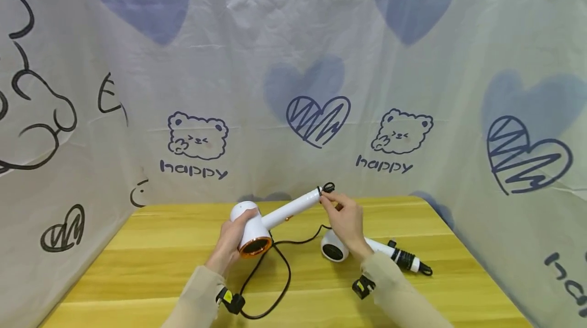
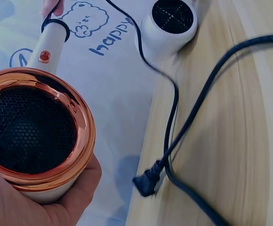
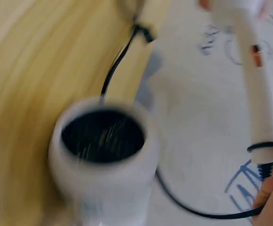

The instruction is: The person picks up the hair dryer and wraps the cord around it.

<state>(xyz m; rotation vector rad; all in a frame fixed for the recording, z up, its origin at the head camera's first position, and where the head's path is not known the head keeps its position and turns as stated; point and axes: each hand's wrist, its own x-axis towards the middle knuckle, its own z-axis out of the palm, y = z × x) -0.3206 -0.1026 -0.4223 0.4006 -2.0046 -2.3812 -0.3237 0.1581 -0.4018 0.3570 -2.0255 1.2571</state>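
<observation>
A white hair dryer (image 1: 294, 209) with a copper-coloured rim is held above the table, its handle slanting up to the right. My left hand (image 1: 228, 240) grips its round head; in the left wrist view the thumb and fingers (image 2: 82, 190) curl round the body below the black mesh. At the handle's end my right hand (image 1: 347, 220) pinches the black power cord (image 3: 212, 216). One loop of cord circles the handle there, seen in the right wrist view. The rest of the cord hangs down and loops over the table, with its plug (image 2: 147, 182) showing in the left wrist view.
A second white hair dryer (image 1: 331, 238) lies on the wooden table (image 1: 156, 267) beneath my right forearm, black cord wound round its handle (image 1: 403, 259). Behind the table hangs a pale cloth (image 1: 257, 160) printed with hearts and bears.
</observation>
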